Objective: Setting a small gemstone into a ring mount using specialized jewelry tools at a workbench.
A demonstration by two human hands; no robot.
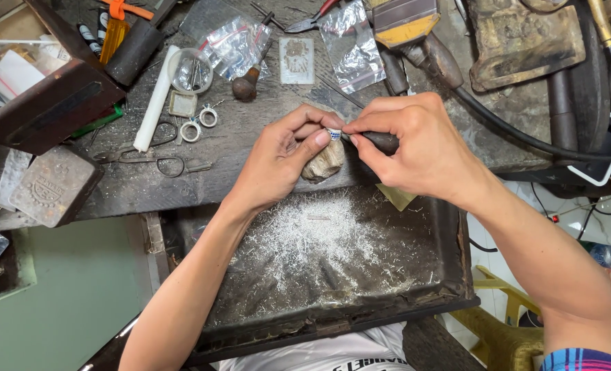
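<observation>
Left hand: we see our left hand [281, 161] pinching a small ring [333, 134] between thumb and forefinger, braced on the worn wooden peg [325, 163] at the bench edge.
Right hand: our right hand [415, 148] is closed around a dark-handled tool [381, 142], its tip touching the ring.
Ring: we find it between both hands, just above the peg, at the front edge of the workbench [250, 124].
Tray: under our hands a dark tray [450, 275] holds a heap of silvery filings [312, 240].
Bench left: we see scissors [158, 159], two more rings [199, 124], a white stick [156, 99] and a round clear dish [190, 70].
Bench top: we see plastic bags [350, 45], pliers [309, 20] and a black hose [518, 134].
</observation>
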